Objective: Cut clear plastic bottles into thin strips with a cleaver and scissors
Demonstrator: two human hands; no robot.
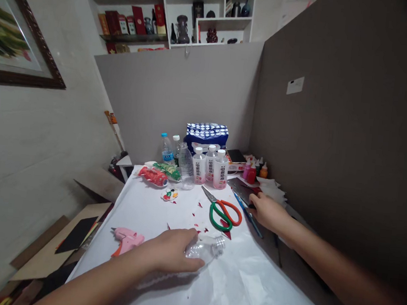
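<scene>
A clear plastic bottle [208, 249] without a cap lies on its side on the white-covered table, its neck pointing right. My left hand [176, 250] is wrapped over its body and hides much of it. At the table's right side, my right hand [268, 210] has its fingers drawn together over a dark flat board [243, 190]; a small dark thing shows at the fingertips, too hidden to name. Blue-handled paintbrushes [250, 214] lie just left of that hand. Scissors [224, 212] with one green and one orange handle lie between my hands, among red scraps [225, 229].
A pink glue gun [127, 241] lies left of my left forearm. Behind stand labelled bottles [220, 169], an uncapped clear bottle [186, 167], red and green decorated bottles [154, 175] and a paint palette [169, 195]. Paint bottles [252, 173] stand back right; grey partitions [180, 93] enclose the table.
</scene>
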